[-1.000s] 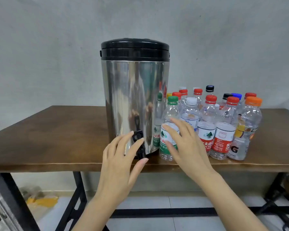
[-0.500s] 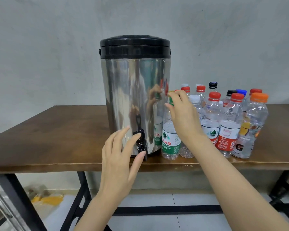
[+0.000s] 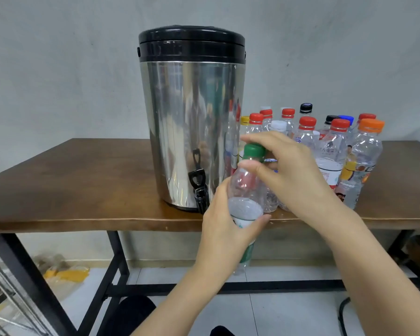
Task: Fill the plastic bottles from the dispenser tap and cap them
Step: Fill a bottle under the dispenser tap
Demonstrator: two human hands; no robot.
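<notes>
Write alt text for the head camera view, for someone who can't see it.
A person's left hand holds a clear plastic bottle while the right hand grips its green cap. Behind them, on a wooden table, stands a steel dispenser with a black tap, beside a cluster of capped bottles.

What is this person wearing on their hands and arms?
Nothing that shows. The left hand and right hand are bare: no gloves, rings, watch or bracelet. Both forearms are uncovered as far as the frame's bottom edge, with no sleeve in view.
</notes>
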